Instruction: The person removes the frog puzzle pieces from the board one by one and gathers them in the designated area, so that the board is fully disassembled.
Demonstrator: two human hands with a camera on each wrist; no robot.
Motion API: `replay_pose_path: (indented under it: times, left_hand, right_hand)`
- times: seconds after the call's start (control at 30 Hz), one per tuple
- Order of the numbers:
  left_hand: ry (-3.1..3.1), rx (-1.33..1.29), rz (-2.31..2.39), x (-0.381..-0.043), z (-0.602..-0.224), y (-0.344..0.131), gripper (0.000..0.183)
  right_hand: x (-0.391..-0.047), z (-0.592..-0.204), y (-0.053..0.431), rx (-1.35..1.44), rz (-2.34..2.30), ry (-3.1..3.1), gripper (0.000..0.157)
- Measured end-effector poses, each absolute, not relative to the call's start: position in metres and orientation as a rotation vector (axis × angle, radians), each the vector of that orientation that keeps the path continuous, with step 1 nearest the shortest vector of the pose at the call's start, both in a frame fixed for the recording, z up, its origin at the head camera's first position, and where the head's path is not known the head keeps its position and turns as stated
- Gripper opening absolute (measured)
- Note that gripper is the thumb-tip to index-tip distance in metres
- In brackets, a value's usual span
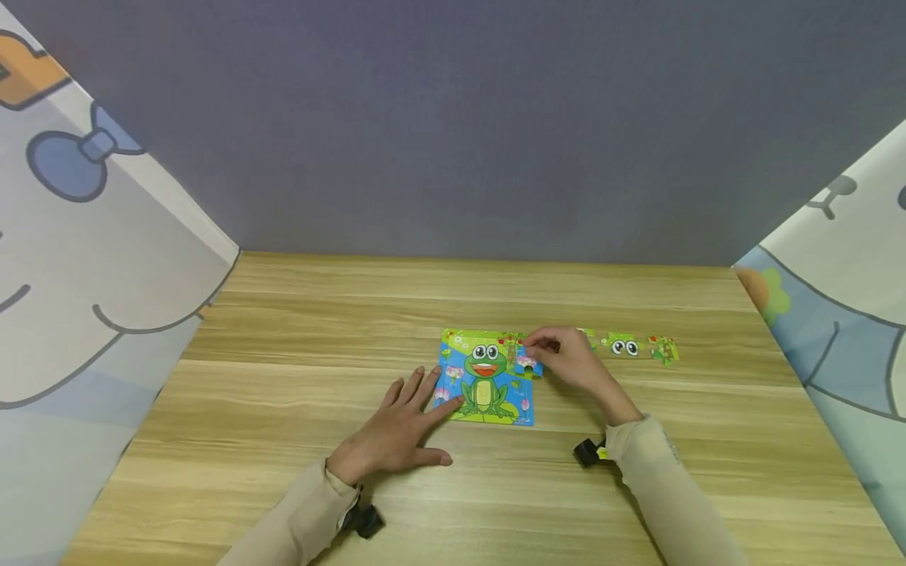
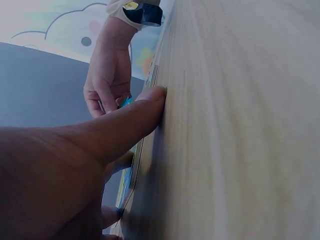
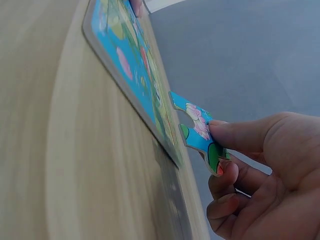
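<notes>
A frog jigsaw puzzle board [image 1: 484, 393] lies flat on the wooden table. My left hand [image 1: 396, 432] has its fingers spread over the board's left side, with the thumb on the tabletop. Between thumb and fingers, my right hand [image 1: 569, 362] pinches a puzzle piece [image 3: 199, 125], blue with a pink lotus and some green. In the right wrist view the piece is tilted and raised off the board, close to one corner. From the head it appears over the board's upper right part, whose picture is partly covered.
Right of the board lie more loose pieces: one with the frog's eyes [image 1: 624, 347], one with red flowers [image 1: 664, 349], and another partly behind my right hand. A grey panel [image 1: 488, 157] rises at the table's back edge, with cartoon-printed walls on both sides.
</notes>
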State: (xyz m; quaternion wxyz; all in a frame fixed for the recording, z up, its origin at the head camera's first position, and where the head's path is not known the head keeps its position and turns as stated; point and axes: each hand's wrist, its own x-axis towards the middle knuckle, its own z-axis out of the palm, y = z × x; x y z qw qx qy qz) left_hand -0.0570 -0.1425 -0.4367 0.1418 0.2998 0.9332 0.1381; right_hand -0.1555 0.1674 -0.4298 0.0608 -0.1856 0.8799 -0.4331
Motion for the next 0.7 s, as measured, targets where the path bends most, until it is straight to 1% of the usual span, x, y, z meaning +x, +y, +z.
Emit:
replay_pose_path:
  times: [0.7]
  left_hand:
    - [2.688,0.866,0.421,-0.057,-0.438,-0.143,0.081]
  right_hand:
    - [-0.147,-0.434,0.219,-0.435,-1.175,2.739,0.014]
